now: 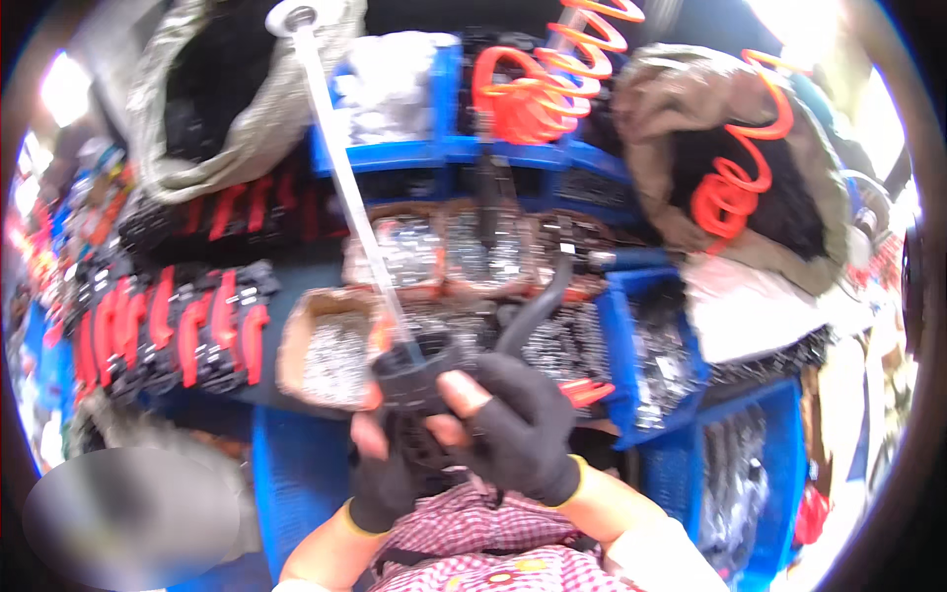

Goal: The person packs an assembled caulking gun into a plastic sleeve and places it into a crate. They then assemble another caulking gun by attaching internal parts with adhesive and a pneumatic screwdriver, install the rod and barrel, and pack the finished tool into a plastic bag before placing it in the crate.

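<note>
One black part (410, 383) stood between our left hand (383, 483) and our right hand (521, 426), its dark mouth turned away from us. We grasped it with both: bare fingertips of the left curled at its left side, and the right held its right side, both hands in dark gloves. From the part's mouth a pale rod (345, 187) ran up and leftward to a white cap (299, 18); blur kept us from telling how far it reached inside. Just right of the part rose a dark handle (541, 311); we could not tell whether our right hand touched it. Beyond the part we had tan boxes (294, 350) of small metal pieces, then blue bins (390, 156) and, beyond and to its right, orange hoses (533, 104). Well left of it lay red-and-black pieces (163, 326); well right, a white cloth (750, 311). Nearer us than the part was our checked shirt (454, 521).
</note>
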Action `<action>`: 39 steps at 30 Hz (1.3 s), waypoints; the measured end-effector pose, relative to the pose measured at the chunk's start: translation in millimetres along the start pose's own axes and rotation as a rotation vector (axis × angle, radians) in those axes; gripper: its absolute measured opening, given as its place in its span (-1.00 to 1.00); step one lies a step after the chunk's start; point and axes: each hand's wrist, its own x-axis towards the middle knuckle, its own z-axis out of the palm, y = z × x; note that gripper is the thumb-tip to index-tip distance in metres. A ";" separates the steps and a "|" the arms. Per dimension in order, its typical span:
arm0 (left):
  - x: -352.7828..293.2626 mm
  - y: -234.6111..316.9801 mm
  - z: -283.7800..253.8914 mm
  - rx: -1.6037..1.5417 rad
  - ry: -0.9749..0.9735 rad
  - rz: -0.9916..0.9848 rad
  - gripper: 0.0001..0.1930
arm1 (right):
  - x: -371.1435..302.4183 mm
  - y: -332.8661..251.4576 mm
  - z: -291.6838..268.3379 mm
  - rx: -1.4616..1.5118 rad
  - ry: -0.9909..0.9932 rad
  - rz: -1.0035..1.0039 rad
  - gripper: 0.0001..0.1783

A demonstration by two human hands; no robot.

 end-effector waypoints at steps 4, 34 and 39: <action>-11.7 -28.0 -7.7 0.290 -0.027 -0.011 -0.33 | -12.9 12.0 -39.0 0.117 -0.255 0.058 -0.38; -49.3 -122.4 -28.8 0.453 0.280 -0.152 -0.60 | 49.7 224.8 -155.1 -0.817 -0.305 0.261 -0.72; -52.6 -114.8 -35.5 0.348 0.247 -0.124 -0.62 | -11.2 9.9 -44.1 -0.701 -0.889 0.182 -0.80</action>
